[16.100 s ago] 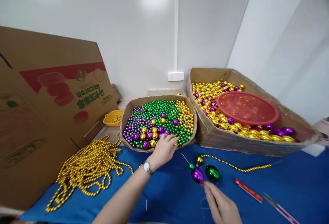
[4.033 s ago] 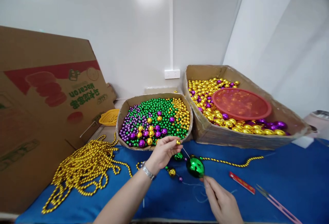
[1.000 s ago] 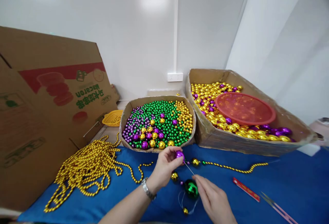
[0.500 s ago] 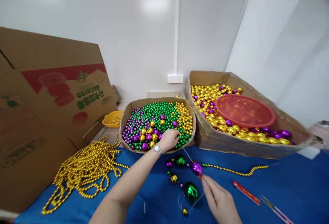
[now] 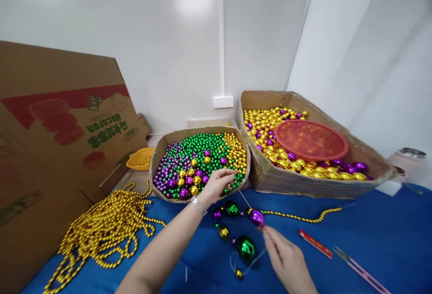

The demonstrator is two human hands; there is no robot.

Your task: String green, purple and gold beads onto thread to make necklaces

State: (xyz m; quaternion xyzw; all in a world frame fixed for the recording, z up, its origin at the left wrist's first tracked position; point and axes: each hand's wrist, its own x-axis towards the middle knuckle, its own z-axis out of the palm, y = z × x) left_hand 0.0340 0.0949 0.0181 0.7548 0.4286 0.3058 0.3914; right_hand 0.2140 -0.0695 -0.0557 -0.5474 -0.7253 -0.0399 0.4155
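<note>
My left hand [image 5: 218, 183] reaches into the near cardboard tray [image 5: 201, 197] of green, purple and gold beads, its fingers pinched over the beads at the tray's front edge; what they hold is too small to make out. My right hand [image 5: 286, 260] pinches the base of a thin needle [image 5: 243, 198] that carries a purple bead [image 5: 257, 217]. A strand with a large green bead [image 5: 245, 247], a smaller green bead [image 5: 231, 208] and small gold beads [image 5: 223, 232] lies on the blue cloth [image 5: 371, 235] between my hands.
A larger box [image 5: 313, 181] of gold and purple balls with a red basin [image 5: 310, 140] stands at the right. Heaped gold bead chain [image 5: 101, 226] lies at the left beside a big cardboard carton [image 5: 50, 141]. A red ruler [image 5: 315, 243] and scissors [image 5: 357, 269] lie at the right.
My left hand let go of the purple bead and went from the needle into the bead tray. The purple bead now sits low on the needle by my right hand.
</note>
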